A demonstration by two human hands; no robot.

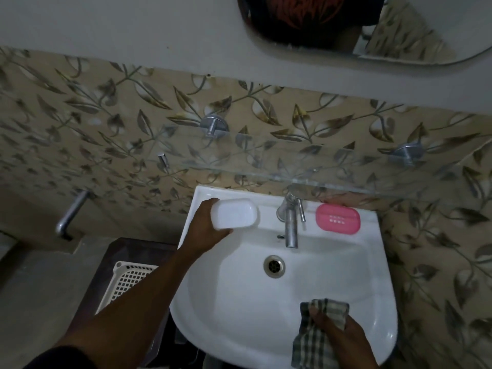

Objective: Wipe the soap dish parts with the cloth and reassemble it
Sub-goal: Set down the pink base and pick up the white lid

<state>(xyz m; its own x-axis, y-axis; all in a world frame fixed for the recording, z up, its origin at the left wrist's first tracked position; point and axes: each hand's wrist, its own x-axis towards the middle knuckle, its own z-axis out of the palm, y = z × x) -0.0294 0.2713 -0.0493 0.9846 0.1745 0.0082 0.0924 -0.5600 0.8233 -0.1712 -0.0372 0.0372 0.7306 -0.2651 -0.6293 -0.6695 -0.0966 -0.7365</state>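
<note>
My left hand [206, 227] grips a white rounded soap dish part [235, 213] at the back left corner of the white sink [378, 302]. Whether the part rests on the rim or hovers over it I cannot tell. A pink soap dish part with drain slots [338, 218] lies on the sink's back right ledge, right of the tap. My right hand [338, 334] holds a bunched checked cloth [311, 342] over the sink's front right rim.
A metal tap [290, 222] stands at the back centre, with the drain [274, 266] below it. A glass shelf [319, 177] juts from the leaf-patterned wall above the sink. A white mesh basket [127, 280] sits on a dark stand to the left. A mirror [399, 35] hangs above.
</note>
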